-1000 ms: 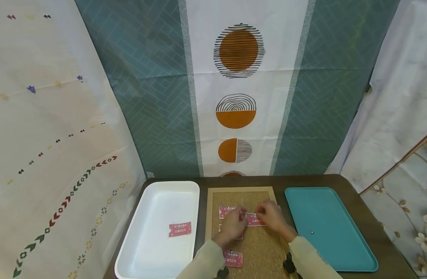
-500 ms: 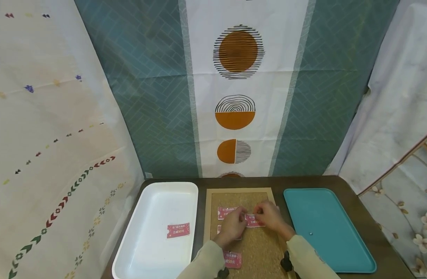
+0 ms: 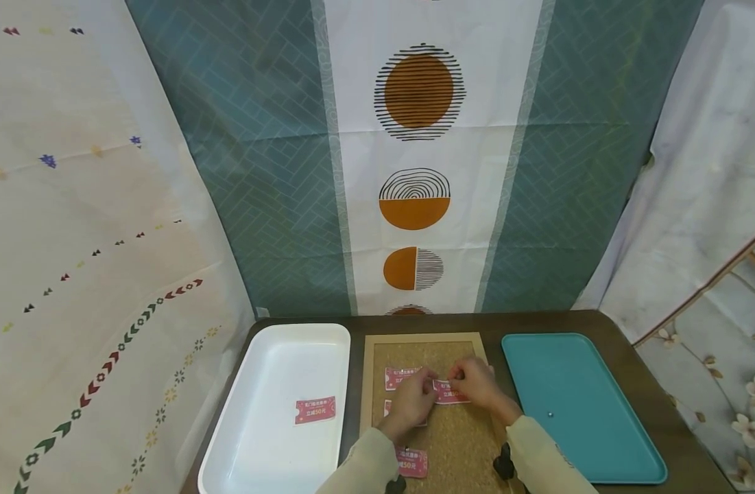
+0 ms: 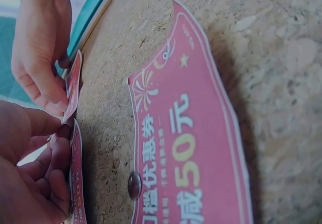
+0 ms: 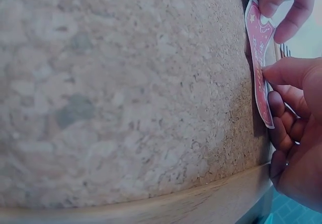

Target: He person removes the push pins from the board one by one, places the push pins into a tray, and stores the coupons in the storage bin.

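Two hands, your left hand (image 3: 412, 399) and right hand (image 3: 478, 384), sit much as they did a second ago, fingers narrow, pinching one pink coupon (image 3: 449, 393) between them over the corkboard (image 3: 460, 439). Another coupon (image 3: 398, 378) crowds your left fingers; below your right fingers bare cork runs open, its wooden frame (image 3: 423, 337) close on their right.

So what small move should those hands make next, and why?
Perhaps the right hand should press the held coupon flat against the corkboard: both it and the left hand pinch that coupon, which seems to bow up, with shadow beneath.
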{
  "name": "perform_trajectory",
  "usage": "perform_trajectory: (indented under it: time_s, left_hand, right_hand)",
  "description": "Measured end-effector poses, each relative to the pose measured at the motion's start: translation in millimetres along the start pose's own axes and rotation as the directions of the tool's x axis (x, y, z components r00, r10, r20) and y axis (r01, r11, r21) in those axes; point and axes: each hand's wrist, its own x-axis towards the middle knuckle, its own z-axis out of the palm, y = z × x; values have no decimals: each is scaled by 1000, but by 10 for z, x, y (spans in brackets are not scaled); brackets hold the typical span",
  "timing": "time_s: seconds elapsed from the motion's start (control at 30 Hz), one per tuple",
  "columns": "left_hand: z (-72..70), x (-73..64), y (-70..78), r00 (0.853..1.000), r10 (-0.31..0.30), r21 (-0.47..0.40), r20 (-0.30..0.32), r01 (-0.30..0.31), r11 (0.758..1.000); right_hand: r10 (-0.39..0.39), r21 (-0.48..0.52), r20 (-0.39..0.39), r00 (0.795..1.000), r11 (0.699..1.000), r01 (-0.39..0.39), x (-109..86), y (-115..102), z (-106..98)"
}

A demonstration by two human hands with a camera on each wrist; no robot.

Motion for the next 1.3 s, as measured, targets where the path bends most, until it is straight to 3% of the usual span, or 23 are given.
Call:
perform_trajectory:
  time_s: [0.63,0.9,1.3]
  left_hand:
    - [20,23,-7,1000,-3,7,-23,3,1000]
    - [3,29,4,1000,-16,-7,-5,16,1000]
    - [-20,-11,8,1000,11,-1,-18,-11,1000]
  right_hand:
    - [-15,31,17,1000,999,14,26,40,-27]
    - [-22,27,-2,1000,999,22,34,44,-34]
    - [2,47,11,1000,999,-3,7,31,4]
